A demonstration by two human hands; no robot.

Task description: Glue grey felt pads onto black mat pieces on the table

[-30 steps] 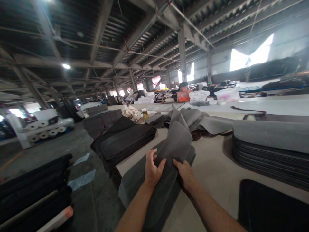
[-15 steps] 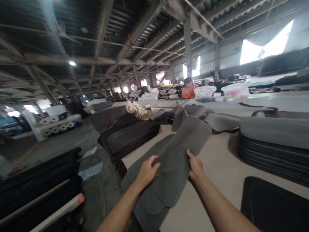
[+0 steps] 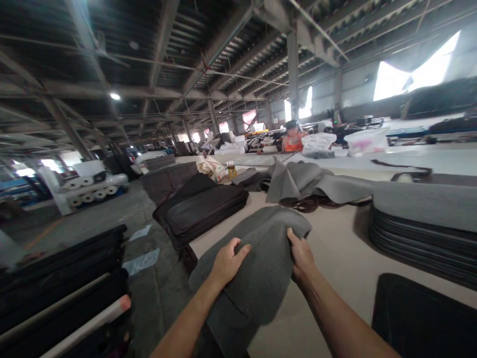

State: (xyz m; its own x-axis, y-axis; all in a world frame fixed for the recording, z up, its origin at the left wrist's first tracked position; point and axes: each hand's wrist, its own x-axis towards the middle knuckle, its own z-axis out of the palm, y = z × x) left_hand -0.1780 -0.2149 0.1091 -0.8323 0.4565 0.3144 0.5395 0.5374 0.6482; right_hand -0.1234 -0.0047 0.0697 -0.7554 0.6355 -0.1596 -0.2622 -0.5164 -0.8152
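A limp grey felt-like sheet point(image 3: 266, 263) bends over the near left edge of the beige table point(image 3: 328, 233). My right hand point(image 3: 302, 256) grips its right edge, thumb on top and the other fingers underneath. On the left part of the sheet is my left hand point(image 3: 230, 261), thumb and forefinger showing, the other fingers mostly hidden; it holds the material too. The sheet's far end curls down and its lower part hangs toward me. Beyond it lies a crumpled heap of grey offcuts point(image 3: 298, 179).
A stack of dark sheets point(image 3: 208, 211) lies at the table's left, and a tall grey-topped stack point(image 3: 421, 238) on the right. A black mat point(image 3: 425, 318) is near right. Black rolls point(image 3: 63, 283) stand off to the left. A person in orange point(image 3: 293, 141) is farther back.
The sheet's far end, earlier stretched up over the offcuts, has dropped and folded down toward me. Both hands keep nearly the same place on it.
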